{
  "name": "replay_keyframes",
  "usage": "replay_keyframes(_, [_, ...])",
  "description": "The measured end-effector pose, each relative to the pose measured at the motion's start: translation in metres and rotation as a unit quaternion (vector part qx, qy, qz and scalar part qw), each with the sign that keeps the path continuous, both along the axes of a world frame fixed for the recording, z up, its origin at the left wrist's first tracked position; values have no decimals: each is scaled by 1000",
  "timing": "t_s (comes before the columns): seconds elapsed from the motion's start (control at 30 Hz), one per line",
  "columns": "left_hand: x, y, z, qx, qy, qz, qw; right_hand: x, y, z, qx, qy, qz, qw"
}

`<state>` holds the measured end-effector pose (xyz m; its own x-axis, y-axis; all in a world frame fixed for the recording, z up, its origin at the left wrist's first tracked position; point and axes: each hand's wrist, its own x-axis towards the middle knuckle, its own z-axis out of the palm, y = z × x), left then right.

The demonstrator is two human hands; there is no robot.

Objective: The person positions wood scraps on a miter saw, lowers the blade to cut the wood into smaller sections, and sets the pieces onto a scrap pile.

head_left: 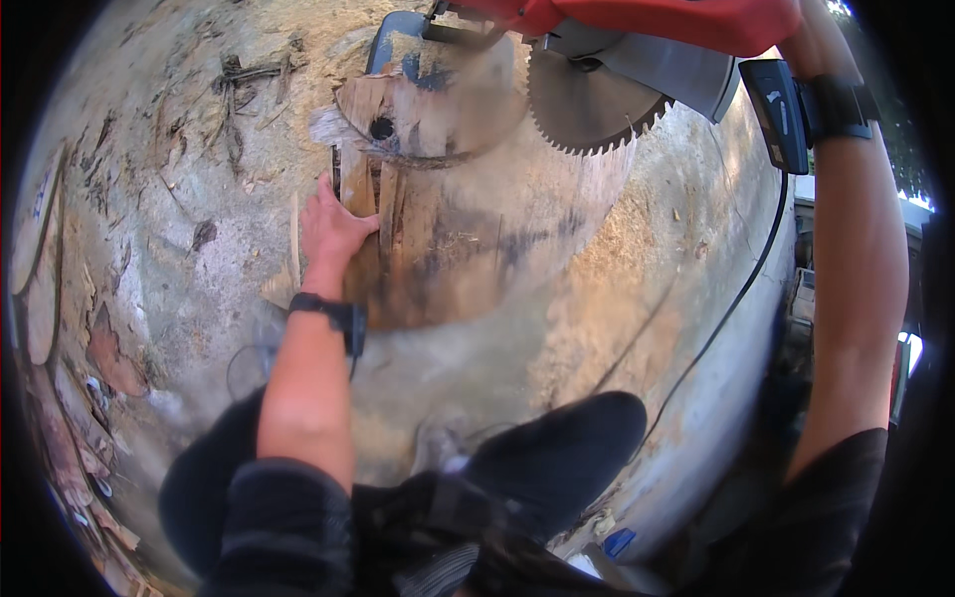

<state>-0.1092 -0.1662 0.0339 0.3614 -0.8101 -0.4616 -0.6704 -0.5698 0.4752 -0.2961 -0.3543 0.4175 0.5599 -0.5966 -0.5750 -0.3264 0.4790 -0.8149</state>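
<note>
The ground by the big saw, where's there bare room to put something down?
Mostly open: the dusty ground between the wooden board and the black cord. Another patch, with chips about, is between the left hand and the wood scraps. It's crowded around the saw blade and wood chunk; best keep hands away there.

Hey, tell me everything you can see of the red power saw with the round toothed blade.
The red-housed power saw sits at the upper edge, partly cut off. Below its smooth, plastic-looking housing is a grey, metallic-looking guard, covering part of a dark grey, metal-looking round blade. The blade's exposed lower rim shows distinct teeth, and it appears above brown wood; contact is unclear. The right hand is by the housing's right end, its grip hidden.
</note>
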Motion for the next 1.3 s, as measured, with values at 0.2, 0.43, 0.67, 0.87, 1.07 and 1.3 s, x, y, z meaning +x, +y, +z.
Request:
replay_keyframes(0.2, [10,5,-6,-24,-18,6,1000,0,-2,-6,0,-8,5,1000])
replay_keyframes(0.43, [4,2,5,0,-3,7,1000,-3,1,-5,-5,7,5,1000])
replay_keyframes(0.67, [1,0,-6,-31,5,-1,1000,-10,10,-3,-17,14,1,1000])
replay_keyframes(0.87, [5,3,-11,-54,-14,-3,998,-13,12,-17,-22,13,9,1000])
replay_keyframes(1.07, [3,1,-7,-48,-15,-5,999,-16,16,-25,-20,10,20,1000])
replay_keyframes(1.3, [4,3,-8,-57,-18,-4,998,-16,20,-29,-20,3,22,1000])
